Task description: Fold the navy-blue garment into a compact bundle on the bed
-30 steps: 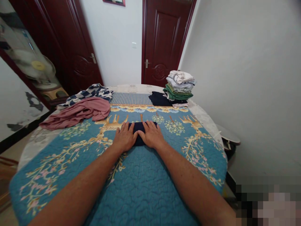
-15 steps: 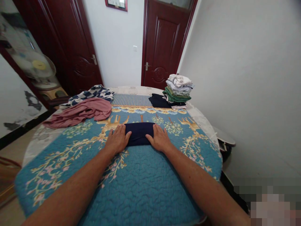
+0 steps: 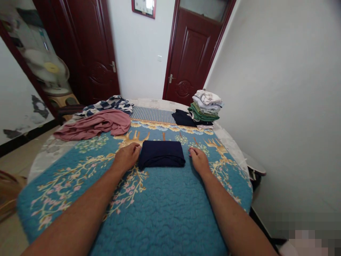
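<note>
A dark navy folded garment [image 3: 162,153] lies flat on the blue quilted cover [image 3: 160,206], a loose fold showing along its front edge. Just beside its left edge is my left hand [image 3: 128,155], fingers curled in and thumb close to them, with nothing visible in it. My right hand [image 3: 199,160] hovers a short gap from the garment's right side. Its fingers are also curled together and no cloth shows in them.
At the back right stands a stack of folded clothes [image 3: 205,106], a dark folded garment [image 3: 183,117] next to it. A crumpled pink garment [image 3: 98,125] and a checkered cloth [image 3: 110,106] lie at the back left. The wall [image 3: 287,106] rises to the right.
Both hands have let go of the navy garment and moved outward to either side, their flat fingers now curled. The garment looks wider, and the view has tilted up slightly.
</note>
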`<action>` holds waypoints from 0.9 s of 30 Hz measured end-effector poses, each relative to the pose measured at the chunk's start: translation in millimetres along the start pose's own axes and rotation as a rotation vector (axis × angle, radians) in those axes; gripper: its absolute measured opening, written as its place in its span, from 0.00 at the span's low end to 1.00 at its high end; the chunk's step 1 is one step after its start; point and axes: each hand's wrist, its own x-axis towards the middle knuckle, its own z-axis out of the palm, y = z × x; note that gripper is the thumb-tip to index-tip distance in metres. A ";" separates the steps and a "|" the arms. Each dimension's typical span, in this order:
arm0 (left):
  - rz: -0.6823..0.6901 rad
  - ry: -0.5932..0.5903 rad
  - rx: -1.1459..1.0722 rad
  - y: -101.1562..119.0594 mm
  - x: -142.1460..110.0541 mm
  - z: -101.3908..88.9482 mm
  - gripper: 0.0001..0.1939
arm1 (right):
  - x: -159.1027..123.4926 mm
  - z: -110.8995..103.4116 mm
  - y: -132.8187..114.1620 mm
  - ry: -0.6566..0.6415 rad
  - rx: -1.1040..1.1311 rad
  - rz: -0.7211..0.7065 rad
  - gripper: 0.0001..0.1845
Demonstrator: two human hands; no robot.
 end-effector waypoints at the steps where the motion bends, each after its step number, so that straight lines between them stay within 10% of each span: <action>1: -0.006 -0.024 0.010 1.2 -0.3 1.4 0.24 | 2.0 -0.5 0.7 -0.005 0.024 0.042 0.27; 15: 0.043 -0.179 -0.023 1.8 1.3 2.7 0.25 | 77.1 33.5 -29.2 -0.333 0.379 0.234 0.25; 21: 0.058 -0.147 -0.014 4.1 -1.7 3.8 0.25 | 69.5 38.8 -34.1 -0.638 0.608 0.391 0.15; 27: 0.042 -0.171 -0.028 4.4 -0.9 2.9 0.25 | 45.0 33.6 -27.4 -0.591 0.891 0.462 0.21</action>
